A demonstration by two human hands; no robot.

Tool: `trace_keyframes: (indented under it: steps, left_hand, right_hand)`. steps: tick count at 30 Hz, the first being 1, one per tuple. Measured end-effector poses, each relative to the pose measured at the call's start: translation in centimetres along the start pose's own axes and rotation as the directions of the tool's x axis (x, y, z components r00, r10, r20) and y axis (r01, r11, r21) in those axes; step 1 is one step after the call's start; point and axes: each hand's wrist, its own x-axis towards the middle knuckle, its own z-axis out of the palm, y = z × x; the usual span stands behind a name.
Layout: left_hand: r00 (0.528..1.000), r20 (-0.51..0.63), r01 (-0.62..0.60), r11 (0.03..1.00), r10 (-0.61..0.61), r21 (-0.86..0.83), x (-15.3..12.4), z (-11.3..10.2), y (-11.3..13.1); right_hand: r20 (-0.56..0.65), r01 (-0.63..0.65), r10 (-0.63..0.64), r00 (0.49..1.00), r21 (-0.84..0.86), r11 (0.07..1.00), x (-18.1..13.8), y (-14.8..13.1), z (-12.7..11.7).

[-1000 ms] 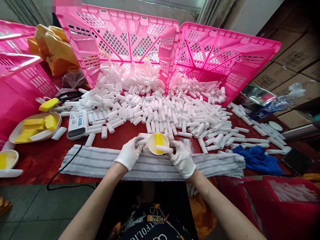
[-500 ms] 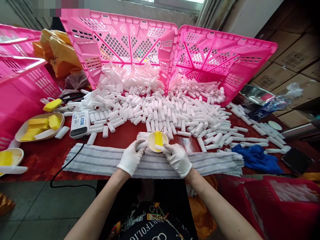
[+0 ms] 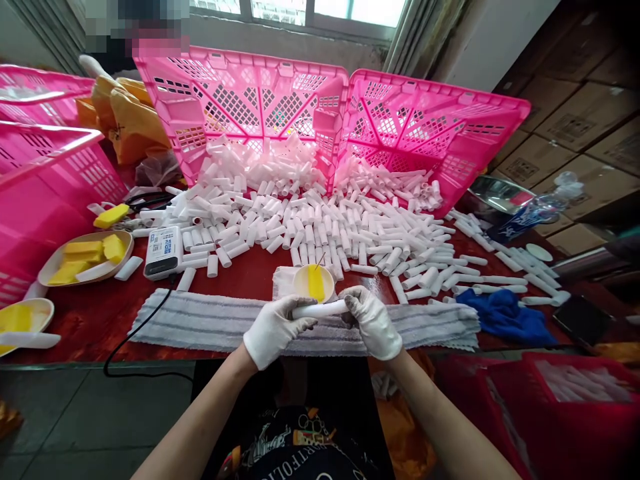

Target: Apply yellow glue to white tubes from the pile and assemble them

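Note:
Between my two gloved hands lies a white plastic tube (image 3: pixel 319 310), held level above a grey striped towel (image 3: pixel 210 320). My left hand (image 3: pixel 277 328) closes around its left end, and my right hand (image 3: pixel 373 321) grips its right end with bent fingers. Whether it is one piece or two joined pieces I cannot tell. Just behind the tube stands a small pale bowl (image 3: pixel 327 283) with a yellow sponge (image 3: pixel 316 283) and a thin stick in it. A folded white cloth (image 3: pixel 283 281) lies beside the bowl.
Many loose white tubes (image 3: pixel 320 223) spill from two tipped pink crates (image 3: pixel 440 107). At left are a white boxy device (image 3: pixel 163 253) with a black cable and a dish (image 3: pixel 117 267) of yellow sponges. A blue cloth (image 3: pixel 507 317) and a bottle (image 3: pixel 540 210) are at right.
Half a second ago each hand held a separate white tube piece at the bowl. Now the hands are nearer me, with the pieces end to end or joined as one length.

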Motion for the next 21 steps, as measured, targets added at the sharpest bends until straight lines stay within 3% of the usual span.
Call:
trace_keyframes:
  steps: [2,4,6,8,9,10,11,14,17,19,21]
  left_hand:
    - [0.999,0.027,-0.028,0.994,0.025,0.105,-0.4,0.3,0.5]
    - [0.998,0.068,-0.029,0.98,0.016,0.197,-0.7,0.7,0.9]
    - [0.995,0.098,0.006,0.972,-0.03,0.236,-0.9,1.6,0.9]
    - [0.993,0.077,0.073,0.97,-0.093,0.23,-1.1,2.8,0.8]
    - [0.991,0.05,0.109,0.969,-0.123,0.223,-1.2,3.5,0.6]
    - [0.99,0.017,0.136,0.965,-0.143,0.223,-1.3,4.2,0.5]
    - [0.989,-0.028,0.148,0.961,-0.146,0.235,-1.4,4.9,0.5]
    - [0.99,-0.126,0.106,0.932,-0.066,0.346,-1.7,6.9,0.7]
    - [1.0,0.012,-0.025,0.906,0.022,0.423,-1.8,7.1,1.0]
    - [0.994,0.054,-0.105,0.906,0.091,0.41,-1.1,5.3,1.0]
    - [0.979,-0.091,-0.122,0.883,0.182,0.453,0.2,1.4,0.7]
  right_hand:
    - [-0.046,0.04,-0.045,0.998,-0.109,0.993,-0.6,-0.3,0.0]
    - [-0.048,0.168,-0.191,0.98,-0.308,0.937,-1.7,-0.5,0.2]
    - [0.07,0.374,-0.405,0.912,-0.547,0.749,-2.9,-0.4,0.3]
    - [0.22,0.528,-0.562,0.797,-0.707,0.471,-3.8,0.0,0.4]
    - [0.26,0.551,-0.602,0.755,-0.748,0.369,-4.0,0.2,0.5]
    - [0.253,0.537,-0.62,0.743,-0.778,0.326,-4.2,0.4,0.6]
    - [0.206,0.495,-0.616,0.76,-0.799,0.343,-4.3,0.6,0.7]
    - [-0.009,0.298,-0.491,0.871,-0.785,0.543,-4.6,0.4,0.6]
    - [-0.087,0.163,-0.326,0.941,-0.729,0.664,-5.3,-0.3,-1.3]
    - [-0.01,0.132,-0.207,0.978,-0.739,0.661,-5.8,-0.8,-3.9]
    - [0.079,0.139,-0.126,0.989,-0.795,0.59,-5.9,-0.9,-7.0]
